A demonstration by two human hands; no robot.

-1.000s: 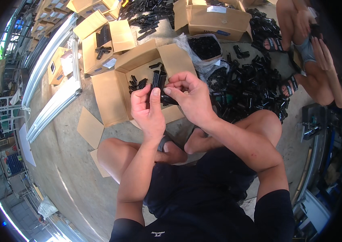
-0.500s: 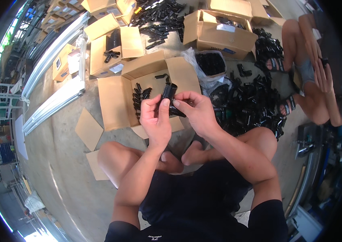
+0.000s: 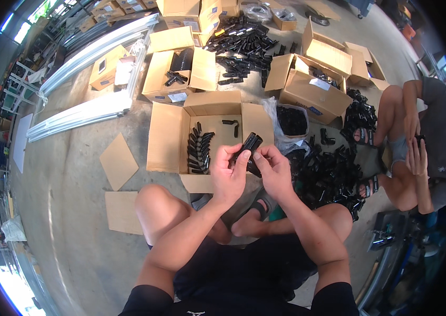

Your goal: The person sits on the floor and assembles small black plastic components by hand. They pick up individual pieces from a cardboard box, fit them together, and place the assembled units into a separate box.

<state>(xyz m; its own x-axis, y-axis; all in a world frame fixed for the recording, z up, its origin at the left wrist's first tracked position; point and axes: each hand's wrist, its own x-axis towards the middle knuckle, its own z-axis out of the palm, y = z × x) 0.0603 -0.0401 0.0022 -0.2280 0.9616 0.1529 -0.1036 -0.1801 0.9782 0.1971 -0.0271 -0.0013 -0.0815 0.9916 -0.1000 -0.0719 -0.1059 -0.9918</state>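
Both my hands are together over the near right edge of an open cardboard box (image 3: 167, 138). Between the fingertips and thumb of my left hand (image 3: 229, 176) is a glossy black tube fitting (image 3: 252, 141), its round open ends facing up. My right hand (image 3: 275, 171) also pinches it, thumb and fingers at its right side; its lower part is partly hidden. Inside the box a stacked row of black elbow fittings (image 3: 198, 150) lies along the left, and a single black elbow fitting (image 3: 236, 128) lies near the back.
A pile of black fittings (image 3: 323, 174) spreads at my right, beside a plastic-lined container (image 3: 292, 121). Another person (image 3: 418, 152) sits at the right. More open boxes (image 3: 315, 95) and loose fittings (image 3: 241, 42) are behind. White metal profiles (image 3: 86, 116) lie at the left.
My view has shifted, so the box's inside and more of the far floor show. Both hands still hold the fitting, which leans more to the right.
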